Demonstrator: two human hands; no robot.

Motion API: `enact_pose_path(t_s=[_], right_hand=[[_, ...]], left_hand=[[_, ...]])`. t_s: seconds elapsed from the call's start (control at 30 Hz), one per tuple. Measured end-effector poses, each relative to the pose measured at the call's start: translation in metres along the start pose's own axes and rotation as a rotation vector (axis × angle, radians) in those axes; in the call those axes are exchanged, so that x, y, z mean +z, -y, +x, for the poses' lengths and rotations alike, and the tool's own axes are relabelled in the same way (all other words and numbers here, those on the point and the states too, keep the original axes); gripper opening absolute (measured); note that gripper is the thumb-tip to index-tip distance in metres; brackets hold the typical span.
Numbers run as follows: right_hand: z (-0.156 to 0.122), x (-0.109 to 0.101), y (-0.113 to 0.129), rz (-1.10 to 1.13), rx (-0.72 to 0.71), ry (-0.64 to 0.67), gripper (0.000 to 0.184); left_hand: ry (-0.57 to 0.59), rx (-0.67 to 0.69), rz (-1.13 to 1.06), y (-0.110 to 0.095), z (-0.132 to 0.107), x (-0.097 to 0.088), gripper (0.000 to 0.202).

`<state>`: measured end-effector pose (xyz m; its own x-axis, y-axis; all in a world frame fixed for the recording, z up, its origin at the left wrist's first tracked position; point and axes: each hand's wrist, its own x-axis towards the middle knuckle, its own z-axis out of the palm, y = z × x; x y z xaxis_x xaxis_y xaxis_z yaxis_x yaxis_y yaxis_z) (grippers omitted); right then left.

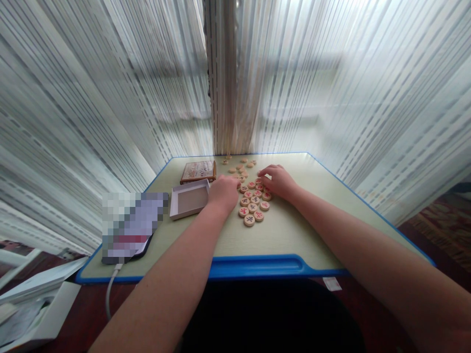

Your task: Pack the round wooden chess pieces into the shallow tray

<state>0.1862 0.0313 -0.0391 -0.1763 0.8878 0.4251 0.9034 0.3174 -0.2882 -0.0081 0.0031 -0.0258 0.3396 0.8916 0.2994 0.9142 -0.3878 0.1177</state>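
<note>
Round wooden Chinese chess pieces point(252, 207) lie in a loose cluster at the middle of the table, several face up with red or black characters. At the cluster's left side is my left hand point(223, 192), its fingers curled at the nearest pieces; what they hold, if anything, is hidden. My right hand point(280, 182) rests at the right side, fingers bent but apart, with the fingertips over or touching red-marked pieces. Farther back, blank-side pieces point(241, 169) are scattered toward the far edge. Left of my left hand sits an open shallow box point(172, 204).
A printed box point(197, 170) lies behind the shallow one. A phone point(142, 225) with a white cable point(109, 294) rests at the table's left. The table point(316, 235) has a raised blue rim point(257, 266). Curtains point(176, 98) hang beyond; a white box point(55, 314) stands lower left.
</note>
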Motion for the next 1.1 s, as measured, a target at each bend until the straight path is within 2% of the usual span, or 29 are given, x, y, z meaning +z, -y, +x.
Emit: enact_pose_path(t_s=[0.13, 0.27, 0.53, 0.77, 0.93, 1.1], right_hand=[[-0.0008, -0.0004, -0.0001, -0.009, -0.020, -0.003, 0.025], [-0.0018, -0.0030, 0.0020, 0.014, -0.054, 0.058, 0.022], [-0.0002, -0.0034, 0.0038, -0.007, -0.002, 0.104, 0.019], [-0.0009, -0.0026, 0.0002, -0.050, 0.041, 0.035, 0.026], [-0.0012, -0.0002, 0.0000, -0.019, -0.026, 0.069, 0.022], [-0.0015, 0.0008, -0.0001, -0.044, -0.066, 0.044, 0.023]], left_hand=[[0.014, -0.013, -0.001, -0.0006, 0.0003, -0.0015, 0.037], [0.019, -0.006, 0.008, -0.0011, 0.0006, -0.0021, 0.037], [0.029, 0.000, 0.029, 0.0007, 0.0021, 0.0007, 0.036], [0.037, 0.009, 0.029, -0.0017, 0.0011, -0.0002, 0.035], [0.040, 0.008, 0.028, -0.0024, 0.0004, 0.0003, 0.035], [0.058, -0.027, -0.008, 0.0006, 0.0012, 0.0011, 0.037]])
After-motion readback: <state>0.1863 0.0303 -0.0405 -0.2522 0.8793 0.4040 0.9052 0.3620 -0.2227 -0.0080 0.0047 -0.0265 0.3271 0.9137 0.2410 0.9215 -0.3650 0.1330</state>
